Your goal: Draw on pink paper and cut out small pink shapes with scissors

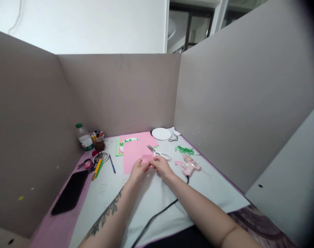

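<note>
Over the pink sheets (132,156), a small pink paper (147,158) is pinched between left hand (140,169) and right hand (159,164); likely light and easily creased, it is best held by its edges.

My glue gun (191,168) is pale pink, my scissors (160,154) have white handles, and the bottle cap (79,125) is green. Dark leaf patterns mark my left forearm (112,213); the big paper sheets (133,155) are pink.
</note>
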A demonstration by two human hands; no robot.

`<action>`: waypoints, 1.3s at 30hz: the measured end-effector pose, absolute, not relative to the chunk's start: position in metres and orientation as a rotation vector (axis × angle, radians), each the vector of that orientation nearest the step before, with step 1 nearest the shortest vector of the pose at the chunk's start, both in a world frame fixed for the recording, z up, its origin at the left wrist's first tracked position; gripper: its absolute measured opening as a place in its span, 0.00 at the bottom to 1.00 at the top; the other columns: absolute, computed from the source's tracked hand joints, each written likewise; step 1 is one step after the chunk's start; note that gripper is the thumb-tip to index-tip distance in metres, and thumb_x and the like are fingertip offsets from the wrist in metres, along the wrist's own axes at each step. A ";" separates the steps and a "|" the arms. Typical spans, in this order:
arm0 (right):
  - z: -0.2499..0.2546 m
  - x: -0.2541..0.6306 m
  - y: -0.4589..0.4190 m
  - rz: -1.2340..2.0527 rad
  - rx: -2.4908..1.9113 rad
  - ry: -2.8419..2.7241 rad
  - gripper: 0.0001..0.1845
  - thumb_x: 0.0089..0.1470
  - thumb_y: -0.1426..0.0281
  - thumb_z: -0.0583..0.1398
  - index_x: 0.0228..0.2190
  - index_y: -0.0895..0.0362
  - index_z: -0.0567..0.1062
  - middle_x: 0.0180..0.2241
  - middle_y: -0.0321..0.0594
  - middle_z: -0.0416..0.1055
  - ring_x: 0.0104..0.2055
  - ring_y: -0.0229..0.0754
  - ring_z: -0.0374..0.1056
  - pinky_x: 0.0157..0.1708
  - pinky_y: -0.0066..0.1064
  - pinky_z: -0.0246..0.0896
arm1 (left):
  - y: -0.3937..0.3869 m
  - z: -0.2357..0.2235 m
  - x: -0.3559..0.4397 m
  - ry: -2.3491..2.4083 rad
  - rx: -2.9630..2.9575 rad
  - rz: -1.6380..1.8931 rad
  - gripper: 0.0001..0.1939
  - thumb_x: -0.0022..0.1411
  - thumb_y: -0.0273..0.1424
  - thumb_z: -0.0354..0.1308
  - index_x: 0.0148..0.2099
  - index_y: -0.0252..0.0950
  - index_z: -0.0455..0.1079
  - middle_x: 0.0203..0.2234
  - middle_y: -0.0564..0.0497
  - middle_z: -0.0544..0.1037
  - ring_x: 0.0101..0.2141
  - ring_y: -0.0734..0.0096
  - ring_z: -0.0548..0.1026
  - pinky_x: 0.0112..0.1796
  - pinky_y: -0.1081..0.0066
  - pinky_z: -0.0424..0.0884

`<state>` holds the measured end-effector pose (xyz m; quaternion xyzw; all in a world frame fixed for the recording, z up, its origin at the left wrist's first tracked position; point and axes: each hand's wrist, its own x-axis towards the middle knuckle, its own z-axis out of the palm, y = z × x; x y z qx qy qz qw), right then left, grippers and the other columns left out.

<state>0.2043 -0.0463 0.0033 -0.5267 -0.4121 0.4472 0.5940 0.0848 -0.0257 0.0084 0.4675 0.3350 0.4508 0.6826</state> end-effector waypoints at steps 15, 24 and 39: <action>-0.007 0.214 -0.043 1.041 -1.241 -1.110 0.17 0.39 0.60 0.64 0.20 0.55 0.62 0.11 0.26 0.59 0.12 0.30 0.50 0.12 0.22 0.39 | -0.013 0.008 0.075 0.903 1.272 1.018 0.17 0.41 0.32 0.68 0.33 0.31 0.68 0.21 0.49 0.78 0.24 0.68 0.76 0.29 0.72 0.70; -0.006 0.216 -0.043 1.057 -1.152 -1.126 0.13 0.42 0.62 0.62 0.20 0.57 0.67 0.14 0.30 0.64 0.14 0.30 0.53 0.15 0.23 0.43 | -0.007 -0.004 0.072 0.889 1.248 1.044 0.18 0.44 0.33 0.66 0.37 0.29 0.69 0.23 0.47 0.78 0.25 0.68 0.76 0.27 0.73 0.67; -0.003 0.215 -0.045 1.021 -1.210 -1.138 0.16 0.40 0.62 0.64 0.18 0.56 0.62 0.11 0.26 0.57 0.14 0.29 0.48 0.15 0.24 0.39 | -0.019 0.018 0.072 0.971 1.398 0.933 0.16 0.47 0.34 0.65 0.36 0.29 0.72 0.24 0.45 0.79 0.29 0.62 0.77 0.26 0.74 0.64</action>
